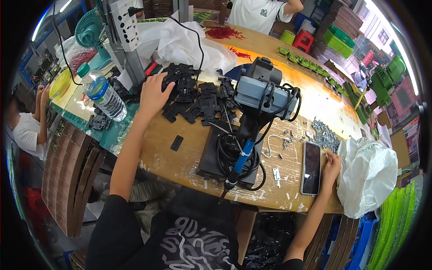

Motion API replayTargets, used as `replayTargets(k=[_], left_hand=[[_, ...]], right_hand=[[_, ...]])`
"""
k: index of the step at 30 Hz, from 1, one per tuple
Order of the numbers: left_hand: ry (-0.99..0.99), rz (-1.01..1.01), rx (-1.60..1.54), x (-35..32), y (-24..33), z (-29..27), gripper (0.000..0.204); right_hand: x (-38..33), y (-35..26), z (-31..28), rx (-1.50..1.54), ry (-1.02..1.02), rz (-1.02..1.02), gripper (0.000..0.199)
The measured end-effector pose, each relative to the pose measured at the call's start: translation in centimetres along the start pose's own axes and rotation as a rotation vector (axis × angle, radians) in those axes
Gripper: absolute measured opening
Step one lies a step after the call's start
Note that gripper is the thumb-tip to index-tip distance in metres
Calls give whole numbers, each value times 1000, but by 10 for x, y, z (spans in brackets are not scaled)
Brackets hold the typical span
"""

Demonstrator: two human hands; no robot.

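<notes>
My left hand [154,95] reaches to the left edge of a pile of black plastic parts [209,101], its fingers and thumb bent around one of them. That part is mostly hidden by the hand. My right hand [332,167] rests on the table beside a phone [311,168] with a dark screen. Its fingers are curled together, and whatever they hold is too small to make out. Just beyond it lies a heap of small silver screws [325,135]. A single flat black piece [177,143] lies on the wood in front of my left forearm.
Between my arms an electric screwdriver with a blue grip [243,155] hangs point down from a grey-blue device [265,96]. Below it sits a black box [209,157] with coiled cable. A water bottle [102,93] stands left, a white plastic bag [366,173] right. Other people sit across and left.
</notes>
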State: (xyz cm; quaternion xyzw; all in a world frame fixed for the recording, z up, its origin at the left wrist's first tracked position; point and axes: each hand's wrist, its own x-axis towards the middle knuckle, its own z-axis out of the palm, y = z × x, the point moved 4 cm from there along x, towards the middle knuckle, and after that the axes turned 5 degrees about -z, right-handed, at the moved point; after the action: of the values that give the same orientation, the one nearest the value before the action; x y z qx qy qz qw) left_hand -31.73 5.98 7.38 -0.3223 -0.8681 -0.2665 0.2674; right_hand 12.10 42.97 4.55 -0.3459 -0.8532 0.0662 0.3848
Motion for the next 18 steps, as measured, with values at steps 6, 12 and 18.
replayTargets(k=[6,12,18], left_hand=[[-85,61,130,8,-4,29,46],[-188,-53,51,19,-8,31,53],[-241,-234,-173,30,-21,32,52]], right_hand=[[3,8,0,13,22,4,15],[2,-6,-1,88,63,16,13],[3,-11,-3,129,88,10,10]])
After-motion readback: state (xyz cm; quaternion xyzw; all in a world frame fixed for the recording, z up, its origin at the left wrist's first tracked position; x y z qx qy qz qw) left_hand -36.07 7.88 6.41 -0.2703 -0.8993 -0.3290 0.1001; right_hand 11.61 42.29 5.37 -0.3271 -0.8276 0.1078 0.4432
